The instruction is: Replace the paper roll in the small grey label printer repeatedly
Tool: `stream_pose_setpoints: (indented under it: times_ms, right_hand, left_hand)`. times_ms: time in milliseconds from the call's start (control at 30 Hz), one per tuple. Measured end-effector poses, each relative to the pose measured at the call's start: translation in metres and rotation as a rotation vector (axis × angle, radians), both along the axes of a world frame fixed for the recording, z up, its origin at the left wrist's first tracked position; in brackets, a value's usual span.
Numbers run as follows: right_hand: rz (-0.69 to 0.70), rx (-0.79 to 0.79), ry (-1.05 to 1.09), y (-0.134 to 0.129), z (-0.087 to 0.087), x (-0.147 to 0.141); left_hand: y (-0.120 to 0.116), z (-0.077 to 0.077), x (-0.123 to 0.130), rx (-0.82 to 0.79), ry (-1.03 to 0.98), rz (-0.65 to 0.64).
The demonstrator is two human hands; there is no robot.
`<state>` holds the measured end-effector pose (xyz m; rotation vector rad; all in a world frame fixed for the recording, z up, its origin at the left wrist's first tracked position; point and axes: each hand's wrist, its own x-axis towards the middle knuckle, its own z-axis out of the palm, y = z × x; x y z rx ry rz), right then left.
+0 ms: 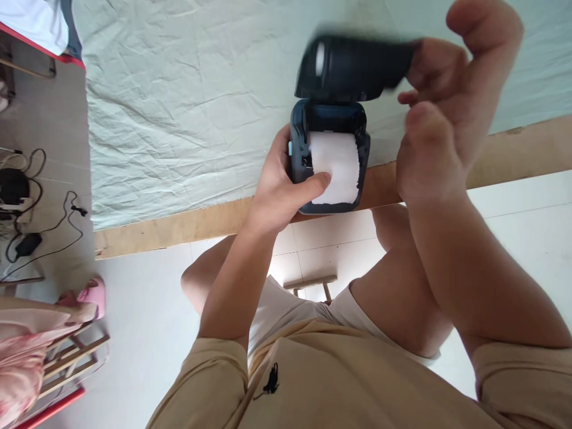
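Observation:
A small dark portable label printer [304, 173] is gripped by my left hand [281, 190] at the table's front edge. My left thumb presses on the white paper roll [337, 158] lying inside the printer's uncovered compartment. Above the compartment is the black lid [353, 68], tilted up and slightly blurred; whether it is still hinged to the body I cannot tell. Fingers of my right hand [447, 107] are closed at the lid's right end, while one finger sticks out. Part of their grip is blurred.
Wrinkled pale green cloth [179, 107] covers the table, whose bare wooden edge [179, 229] faces me. At left, black cables and an adapter [29, 244] lie on the floor. A seated person's pink shoe [93, 295] and a wooden stool [71, 360] are at lower left.

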<state>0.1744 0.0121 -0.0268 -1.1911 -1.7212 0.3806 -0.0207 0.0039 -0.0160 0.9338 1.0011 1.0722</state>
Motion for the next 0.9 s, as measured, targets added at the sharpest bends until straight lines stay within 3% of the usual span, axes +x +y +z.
stream_pose_setpoints:
  times_ms: [100, 233, 367, 467, 667, 767, 900]
  right_hand:
    - [-0.017, 0.012, 0.168, -0.007, -0.004, -0.007]
    - [0.173, -0.209, 0.149, -0.006, -0.008, -0.013]
    - [0.22, -0.291, 0.192, 0.001, -0.009, -0.008]
    - [0.21, -0.329, 0.194, 0.004, -0.012, -0.005]
    - [0.216, -0.27, 0.187, 0.011, -0.026, -0.003]
    - [0.206, -0.234, 0.169, 0.008, -0.028, -0.007]
    - [0.01, -0.1, 0.122, -0.001, -0.023, -0.008]
  left_hand:
    - [-0.007, 0.002, 0.005, 0.033, -0.005, 0.043]
    - [-0.012, 0.006, 0.011, 0.082, -0.051, 0.098]
    - [-0.011, 0.012, 0.018, -0.027, -0.081, 0.081]
    - [-0.011, 0.017, 0.021, -0.051, -0.027, 0.192]
    - [-0.005, 0.016, 0.019, -0.041, -0.154, 0.06]
    - [-0.004, 0.015, 0.024, -0.036, -0.193, 0.155]
    - [-0.001, 0.005, 0.021, -0.097, -0.225, 0.225]
